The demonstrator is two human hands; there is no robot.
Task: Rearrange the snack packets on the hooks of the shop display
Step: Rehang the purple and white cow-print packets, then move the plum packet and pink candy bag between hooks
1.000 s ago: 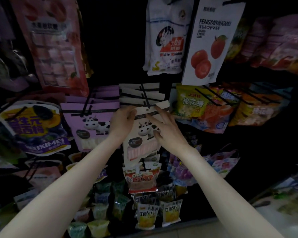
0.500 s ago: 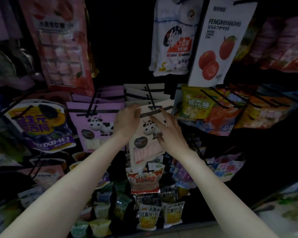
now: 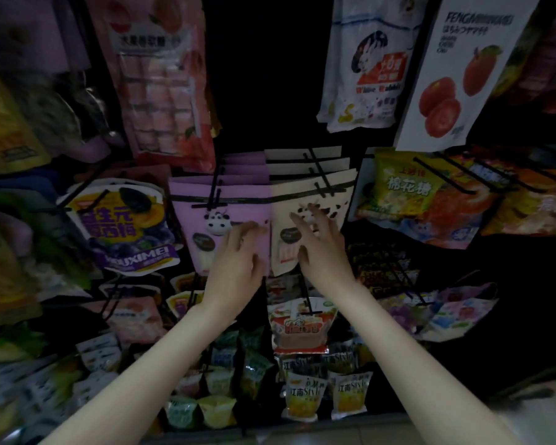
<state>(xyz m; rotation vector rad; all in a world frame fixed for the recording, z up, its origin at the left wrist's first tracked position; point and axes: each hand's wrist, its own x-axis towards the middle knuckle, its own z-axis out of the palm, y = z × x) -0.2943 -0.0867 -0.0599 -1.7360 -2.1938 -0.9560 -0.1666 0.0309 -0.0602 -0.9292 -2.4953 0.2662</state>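
Dim shop display of black wire hooks (image 3: 319,175) loaded with snack packets. Centre row: a stack of purple plastic cow-print packets (image 3: 220,200) hangs on one hook, just beside it on the right a stack of cream plastic cow-print packets (image 3: 312,194) on the neighbouring hook, front cream packet hanging straight.

Left hand (image 3: 238,261) sits in front of the lower right part of the front purple packet, fingers loosely bent, nothing gripped; contact with the packet can't be told. Right hand (image 3: 321,248) is in front of the front cream packet, fingers spread and mostly straight, tips at its cow print, holding nothing.

Below hangs a red-and-white sealed packet (image 3: 299,326). Above right, a white packet printed with red fruit (image 3: 453,75); left, a blue-yellow prune packet (image 3: 122,226).
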